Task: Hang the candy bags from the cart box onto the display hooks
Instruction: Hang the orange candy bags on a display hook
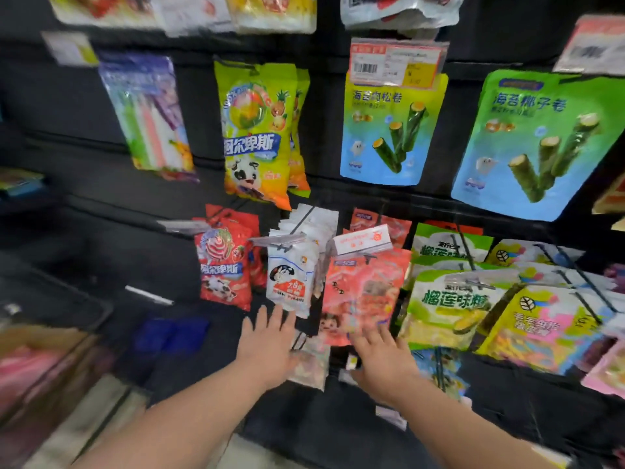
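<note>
Left hand: the left hand (267,343) is reaching up with fingers spread, tips just under the white candy bags (291,282); it is pinching nothing, more likely steadying or squaring the stack from below.
Right hand: the right hand (382,360) is spreading flat too, fingertips touching the lower edge of the pink candy bags (365,292); empty as well, apparently pressing that row back on its hook.
Between the hands: a pale bag (311,363) is hanging low behind both wrists, blurred, its hook hidden.
Above the hands: both stacks are hanging from the display hooks (301,220), label holders at the front ends, so any new bag has to be going on past those tips.
Left of the left hand: red candy bags (225,265) are sitting just beside the white stack; further left the dark panel is opening up with free room.
Right of the right hand: green bags (446,299) are crowding close, little sideways room there.
Cart box: the cart box (37,360) is sitting well down-left of the left arm, pink packs showing inside, blurred; the supply is waiting there.
Step judged: straightening, before the next reach to the box.
</note>
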`<state>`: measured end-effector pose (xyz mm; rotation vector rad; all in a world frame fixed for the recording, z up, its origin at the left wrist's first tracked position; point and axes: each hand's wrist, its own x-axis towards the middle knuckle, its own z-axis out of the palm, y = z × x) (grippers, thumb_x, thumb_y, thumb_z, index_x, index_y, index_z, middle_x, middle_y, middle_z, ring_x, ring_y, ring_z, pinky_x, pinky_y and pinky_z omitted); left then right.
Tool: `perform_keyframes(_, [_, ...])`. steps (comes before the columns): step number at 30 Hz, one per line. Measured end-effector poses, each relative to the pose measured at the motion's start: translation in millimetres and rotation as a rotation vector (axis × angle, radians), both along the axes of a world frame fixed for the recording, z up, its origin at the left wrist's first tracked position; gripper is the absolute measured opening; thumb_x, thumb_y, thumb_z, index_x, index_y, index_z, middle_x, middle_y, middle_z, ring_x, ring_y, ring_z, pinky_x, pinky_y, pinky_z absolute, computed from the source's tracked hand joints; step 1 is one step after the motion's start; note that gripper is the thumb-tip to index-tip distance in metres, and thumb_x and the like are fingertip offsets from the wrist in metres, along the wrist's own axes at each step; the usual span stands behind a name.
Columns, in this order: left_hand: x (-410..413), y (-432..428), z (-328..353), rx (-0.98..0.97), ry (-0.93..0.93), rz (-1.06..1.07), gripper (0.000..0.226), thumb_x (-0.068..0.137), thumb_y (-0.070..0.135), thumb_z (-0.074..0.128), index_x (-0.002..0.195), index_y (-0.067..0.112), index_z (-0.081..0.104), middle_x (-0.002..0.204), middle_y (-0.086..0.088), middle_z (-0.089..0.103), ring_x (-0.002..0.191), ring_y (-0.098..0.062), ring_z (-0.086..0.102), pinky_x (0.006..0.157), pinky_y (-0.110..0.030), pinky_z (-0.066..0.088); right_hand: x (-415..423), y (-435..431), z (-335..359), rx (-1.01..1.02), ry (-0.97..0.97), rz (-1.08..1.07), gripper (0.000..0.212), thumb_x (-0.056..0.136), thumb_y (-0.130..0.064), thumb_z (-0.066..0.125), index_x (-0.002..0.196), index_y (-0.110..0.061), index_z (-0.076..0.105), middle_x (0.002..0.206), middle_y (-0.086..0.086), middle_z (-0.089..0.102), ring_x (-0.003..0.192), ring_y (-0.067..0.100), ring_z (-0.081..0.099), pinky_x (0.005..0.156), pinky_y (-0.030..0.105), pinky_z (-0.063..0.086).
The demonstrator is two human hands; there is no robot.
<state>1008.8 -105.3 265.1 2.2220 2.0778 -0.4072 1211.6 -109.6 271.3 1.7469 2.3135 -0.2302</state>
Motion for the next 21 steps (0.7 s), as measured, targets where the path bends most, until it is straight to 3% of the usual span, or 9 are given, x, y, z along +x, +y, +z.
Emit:
perform_keyframes(5, [-34.8,-33.3,6.1,0.006,-0.005,0.075,0.082,0.094,0.051,0.042,0.154,0.018,-0.004,0.162,-0.009,-0.007,0.149,-0.034,-0.006,0.118,-0.053,0.006,-34.3,-18.7,4.8,0.063,0.047,0.102,0.064,0.092,-0.042,0.049,0.148,-0.024,0.023,0.158,0.004,0.017,0.148,0.029,0.008,0.116,0.049,0.016])
perform_keyframes(11, [-98.4,-78.9,11.2,0.043,-0.05,0.139,0.083,0.094,0.052,0.043,0.154,0.019,-0.004,0.163,-0.008,-0.007,0.149,-0.034,-0.008,0.119,-0.053,0.004,-98.7,-38.5,18.5,0.023,-0.006,0.163,0.065,0.096,-0.041,0.045,0.151,-0.023,0.016,0.161,0.003,0.011,0.148,0.032,0.005,0.117,0.051,0.012])
perform_keyframes(21, [-308.1,-233.7,8.8,0.075,-0.031,0.453,0.083,0.092,0.056,0.042,0.155,0.02,0.001,0.163,-0.009,-0.001,0.149,-0.034,-0.002,0.118,-0.052,0.007,-328.6,-121.8,18.7,0.02,0.031,0.461,0.065,0.096,-0.041,0.047,0.151,-0.024,0.018,0.16,0.002,0.013,0.149,0.029,0.005,0.118,0.05,0.013])
